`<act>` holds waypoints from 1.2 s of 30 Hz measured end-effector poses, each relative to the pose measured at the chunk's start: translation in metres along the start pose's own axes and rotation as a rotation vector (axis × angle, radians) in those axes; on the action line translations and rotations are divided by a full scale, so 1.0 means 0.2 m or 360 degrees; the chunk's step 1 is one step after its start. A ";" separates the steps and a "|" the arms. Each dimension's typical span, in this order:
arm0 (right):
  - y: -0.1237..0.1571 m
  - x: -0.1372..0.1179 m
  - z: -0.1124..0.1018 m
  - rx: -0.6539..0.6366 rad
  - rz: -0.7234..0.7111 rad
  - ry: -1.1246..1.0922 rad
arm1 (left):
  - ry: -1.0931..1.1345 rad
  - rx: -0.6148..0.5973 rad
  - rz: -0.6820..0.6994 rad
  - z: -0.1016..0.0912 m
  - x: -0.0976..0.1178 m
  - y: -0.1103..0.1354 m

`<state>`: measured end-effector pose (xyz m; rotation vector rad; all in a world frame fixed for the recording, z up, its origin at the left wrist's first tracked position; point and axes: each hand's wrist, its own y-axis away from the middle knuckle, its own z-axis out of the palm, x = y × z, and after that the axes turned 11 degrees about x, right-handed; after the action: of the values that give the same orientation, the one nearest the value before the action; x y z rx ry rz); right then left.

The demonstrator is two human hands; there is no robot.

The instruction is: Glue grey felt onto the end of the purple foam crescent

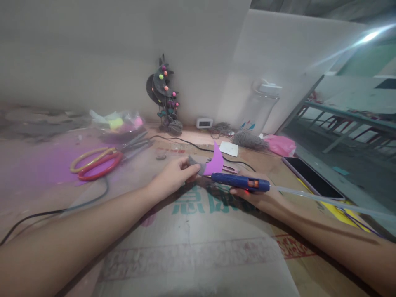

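My left hand (175,175) pinches a crescent-shaped piece, grey (201,168) at the end near my fingers and bright purple (217,161) toward its upright tip. My right hand (255,199) is closed round a blue hot glue gun (230,180), whose handle is mostly hidden by the hand. The gun's nozzle points left and reaches the grey part, close to my left fingertips; whether it touches cannot be made out. A clear glue stick (297,192) runs out of the gun's back to the right. Under both hands lies a printed cardboard sheet (198,231).
Red-and-yellow-handled scissors (100,165) lie left, near a bag of pompoms (119,123). A decorated grey moon ornament (163,82) stands against the wall. Behind are a small digital clock (204,123), grey yarn (249,140) and a clear bottle (260,109). A phone (314,177) lies right.
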<state>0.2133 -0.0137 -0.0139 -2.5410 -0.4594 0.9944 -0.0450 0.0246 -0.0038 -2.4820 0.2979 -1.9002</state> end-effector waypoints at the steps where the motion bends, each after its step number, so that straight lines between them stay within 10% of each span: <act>1: 0.00 0.00 0.00 -0.0006 0.0009 0.0019 | -0.0004 -0.0002 0.0004 0.00 0.00 0.00; 36: -0.03 -0.10 -0.04 0.0068 0.0157 0.0057 | -0.0034 -0.0051 0.0060 -0.01 -0.01 0.01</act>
<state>0.2042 -0.0182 0.0069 -2.5601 -0.3020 0.9806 -0.0478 0.0236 -0.0054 -2.4962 0.3755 -1.8685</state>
